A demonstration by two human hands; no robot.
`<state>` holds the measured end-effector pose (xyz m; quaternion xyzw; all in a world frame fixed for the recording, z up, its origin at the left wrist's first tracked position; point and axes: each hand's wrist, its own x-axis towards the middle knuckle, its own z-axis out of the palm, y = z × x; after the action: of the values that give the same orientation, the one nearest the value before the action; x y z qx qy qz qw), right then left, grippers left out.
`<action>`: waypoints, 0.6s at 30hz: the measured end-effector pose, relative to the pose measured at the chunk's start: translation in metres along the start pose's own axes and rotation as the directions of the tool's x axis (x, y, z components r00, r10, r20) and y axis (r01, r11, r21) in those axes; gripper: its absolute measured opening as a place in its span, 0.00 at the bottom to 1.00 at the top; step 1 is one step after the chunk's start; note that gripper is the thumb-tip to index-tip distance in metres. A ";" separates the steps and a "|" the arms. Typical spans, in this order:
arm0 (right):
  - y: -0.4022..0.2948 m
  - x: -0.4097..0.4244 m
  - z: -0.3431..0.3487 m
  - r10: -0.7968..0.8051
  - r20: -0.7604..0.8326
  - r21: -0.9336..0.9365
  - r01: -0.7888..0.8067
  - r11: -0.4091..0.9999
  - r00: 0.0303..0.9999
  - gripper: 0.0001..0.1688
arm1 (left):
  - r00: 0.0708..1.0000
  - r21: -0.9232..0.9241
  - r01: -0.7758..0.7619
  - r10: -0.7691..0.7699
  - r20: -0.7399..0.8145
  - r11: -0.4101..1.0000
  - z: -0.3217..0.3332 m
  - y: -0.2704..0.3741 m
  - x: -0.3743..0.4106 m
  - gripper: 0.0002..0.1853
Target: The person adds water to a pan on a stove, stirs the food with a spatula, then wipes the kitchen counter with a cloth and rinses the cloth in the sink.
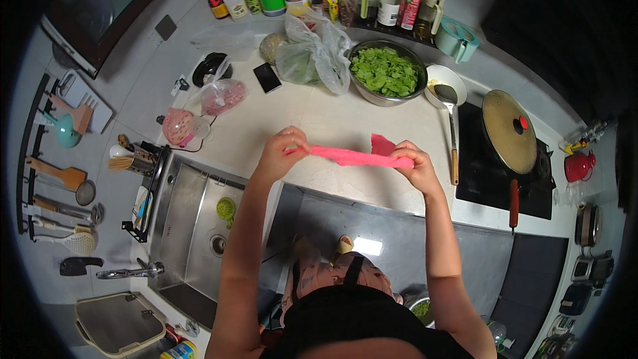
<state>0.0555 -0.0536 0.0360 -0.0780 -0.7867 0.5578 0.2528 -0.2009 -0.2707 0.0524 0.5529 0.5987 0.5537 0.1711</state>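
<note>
A pink cloth (354,156) is stretched in a narrow, folded strip between my two hands, above the front edge of the pale countertop (319,119). My left hand (285,152) pinches its left end between thumb and fingers. At the other end, my right hand (412,162) grips the cloth, and a darker pink flap stands up beside the fingers. Farther back on the counter are a metal bowl of chopped leafy greens (386,72), a clear plastic bag (319,55), a black phone (267,78) and a bag of minced meat (224,97).
To the left lies a steel sink (199,219) with a green strainer (226,209). On the right, a lidded pan (509,132) sits on the black cooktop (468,159), its handle jutting over the front edge. A ladle (452,134) leans in a white bowl (458,77). Bottles line the back.
</note>
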 end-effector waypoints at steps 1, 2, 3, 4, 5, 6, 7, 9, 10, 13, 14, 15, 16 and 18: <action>0.003 -0.006 -0.001 0.020 0.009 -0.030 -0.020 0.999 1.000 0.12 | 0.998 0.043 -0.041 0.039 0.051 0.998 0.003 0.000 -0.004 0.06; 0.007 -0.014 0.001 0.041 0.018 -0.060 -0.040 0.997 0.999 0.13 | 0.997 0.009 0.004 -0.005 0.083 1.000 0.009 -0.005 -0.011 0.06; 0.013 -0.024 0.005 0.065 0.031 -0.085 -0.062 0.994 0.997 0.15 | 0.992 -0.023 0.058 -0.055 0.116 0.998 0.016 -0.016 -0.025 0.06; 0.024 -0.038 0.010 0.097 0.034 -0.142 -0.091 0.986 0.995 0.18 | 0.983 -0.056 0.110 -0.101 0.153 0.992 0.026 -0.029 -0.040 0.06; 0.040 -0.055 0.016 0.144 0.035 -0.158 -0.136 0.978 0.989 0.19 | 0.966 -0.071 0.160 -0.142 0.215 0.985 0.036 -0.042 -0.054 0.07; 0.057 -0.074 0.021 0.189 0.035 -0.177 -0.180 0.968 0.981 0.19 | 0.944 -0.083 0.208 -0.178 0.277 0.975 0.047 -0.056 -0.067 0.07; 0.075 -0.091 0.027 0.236 0.035 -0.193 -0.225 0.955 0.971 0.20 | 0.916 -0.091 0.258 -0.214 0.339 0.962 0.058 -0.070 -0.078 0.08; 0.112 -0.122 0.037 0.373 -0.027 -0.110 -0.373 0.921 0.928 0.21 | 0.854 -0.159 0.458 -0.383 0.352 0.874 0.083 -0.094 -0.088 0.07; 0.117 -0.124 0.041 0.431 -0.044 -0.065 -0.433 0.899 0.901 0.21 | 0.812 -0.187 0.549 -0.466 0.352 0.815 0.088 -0.106 -0.091 0.06; 0.126 -0.107 0.043 0.517 -0.262 -0.055 -0.548 0.835 0.815 0.24 | 0.885 -0.097 0.434 -0.404 0.231 0.896 0.091 -0.145 -0.070 0.10; 0.142 -0.103 0.038 0.527 -0.344 -0.050 -0.575 0.816 0.777 0.28 | 0.875 -0.193 0.484 -0.467 0.130 0.853 0.092 -0.152 -0.058 0.13; 0.148 -0.096 0.040 0.427 -0.504 -0.156 -0.565 0.810 0.751 0.29 | 0.846 -0.291 0.518 -0.533 0.035 0.804 0.092 -0.155 -0.043 0.17; 0.156 -0.091 0.040 0.413 -0.567 -0.242 -0.624 0.744 0.713 0.31 | 0.813 -0.198 0.559 -0.579 -0.057 0.805 0.089 -0.163 -0.034 0.18; 0.165 -0.085 0.045 0.425 -0.610 -0.362 -0.712 0.602 0.669 0.32 | 0.736 -0.017 0.645 -0.627 -0.255 0.764 0.083 -0.178 -0.025 0.22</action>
<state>0.0808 -0.0651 -0.1531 -0.5355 -0.7603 0.3093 0.1987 -0.2086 -0.2125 -0.1363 0.2478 0.7874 0.5039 0.2542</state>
